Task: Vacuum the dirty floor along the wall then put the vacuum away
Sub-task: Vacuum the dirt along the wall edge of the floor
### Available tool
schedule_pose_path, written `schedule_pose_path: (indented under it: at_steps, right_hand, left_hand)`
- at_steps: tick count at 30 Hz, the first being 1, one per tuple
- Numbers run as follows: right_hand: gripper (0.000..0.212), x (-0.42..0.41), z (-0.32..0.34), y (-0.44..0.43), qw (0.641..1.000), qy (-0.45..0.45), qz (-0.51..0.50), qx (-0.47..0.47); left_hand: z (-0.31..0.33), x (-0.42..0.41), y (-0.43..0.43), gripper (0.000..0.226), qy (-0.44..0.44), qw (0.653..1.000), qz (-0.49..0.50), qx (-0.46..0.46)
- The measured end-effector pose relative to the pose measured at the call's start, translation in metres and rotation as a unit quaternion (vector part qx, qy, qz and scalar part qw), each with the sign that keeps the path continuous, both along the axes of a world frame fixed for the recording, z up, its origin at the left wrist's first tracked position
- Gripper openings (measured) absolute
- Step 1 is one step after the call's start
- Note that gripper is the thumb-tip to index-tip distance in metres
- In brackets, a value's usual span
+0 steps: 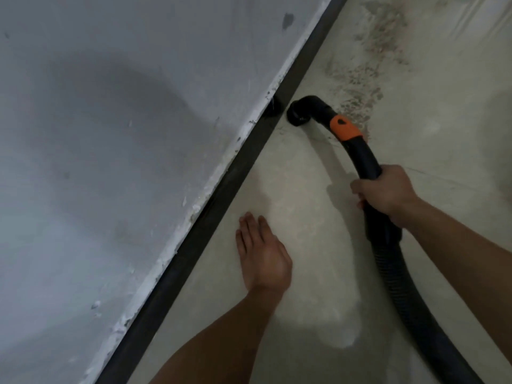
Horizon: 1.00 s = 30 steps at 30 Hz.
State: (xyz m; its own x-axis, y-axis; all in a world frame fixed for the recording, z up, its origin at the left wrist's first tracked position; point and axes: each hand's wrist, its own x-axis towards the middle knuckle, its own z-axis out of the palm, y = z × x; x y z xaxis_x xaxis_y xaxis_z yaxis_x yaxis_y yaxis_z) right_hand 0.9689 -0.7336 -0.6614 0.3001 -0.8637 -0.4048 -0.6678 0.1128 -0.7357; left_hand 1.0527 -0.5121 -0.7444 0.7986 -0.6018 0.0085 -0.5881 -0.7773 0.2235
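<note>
Vacuum hose (363, 162) work is partway through, by my reading. Its bent black nozzle (300, 113) sits on the floor (304, 217) just beside the dark baseboard (221, 206), mouth turned towards it. Along the baseboard on the near side of the nozzle the floor looks pale and mostly clean, with only a faint chalky sheen. Beyond the nozzle and further out from the baseboard, a speckled grey-brown dirt patch (365, 76) remains, so that stretch is left to do, and putting the vacuum away is not yet begun. The machine's body is out of view.

The right hand (388, 194) holds the hose well out from the baseboard, fingers curled tight round the smooth rigid tube. The left hand (263, 256) is near the baseboard, palm down, fingers straight and close together; whether it touches the floor I cannot tell.

The tube is hard glossy black plastic with an orange collar (345, 128) behind the elbow. Below the grip it becomes a ribbed hose section (396, 286), flexible by the look of it. The wall (110, 134) is matt grey, with rough white filler crumbs along its foot above the baseboard.
</note>
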Motion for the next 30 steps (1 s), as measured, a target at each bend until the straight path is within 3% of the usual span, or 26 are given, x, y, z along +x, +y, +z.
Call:
schedule_pose_path:
  at_steps: [5,8,13,20,25,28,30]
  right_hand:
    - [0.022,0.016,0.006,0.007,0.999,-0.003,0.027,0.025]
    - [0.013,-0.015,0.008,0.035,0.995,0.035,0.088,-0.014]
    - [0.019,-0.075,0.010,0.083,0.980,0.079,0.176,-0.037]
    - [0.016,-0.173,0.015,0.072,0.994,0.080,-0.030,-0.065]
    - [0.015,-0.202,0.012,0.084,0.995,0.084,0.016,-0.045]
    - [0.017,-0.200,0.007,0.059,0.993,0.085,-0.049,-0.065]
    - [0.014,-0.185,0.005,0.035,0.990,0.058,-0.118,-0.053]
  left_hand:
    - [0.004,-0.001,-0.001,0.054,0.011,1.000,0.003,0.008]
    - [0.005,-0.002,0.000,0.054,0.008,1.000,0.001,0.006]
    - [0.005,-0.002,0.000,0.050,0.023,1.000,0.000,0.006]
    - [0.005,-0.001,-0.001,0.053,0.034,0.999,-0.007,0.001]
    - [0.007,0.000,0.001,0.054,0.013,1.000,-0.022,0.018]
    - [0.007,0.012,-0.007,0.055,0.011,0.993,-0.105,0.055]
    - [0.008,0.024,-0.027,0.052,0.019,0.989,-0.147,0.031]
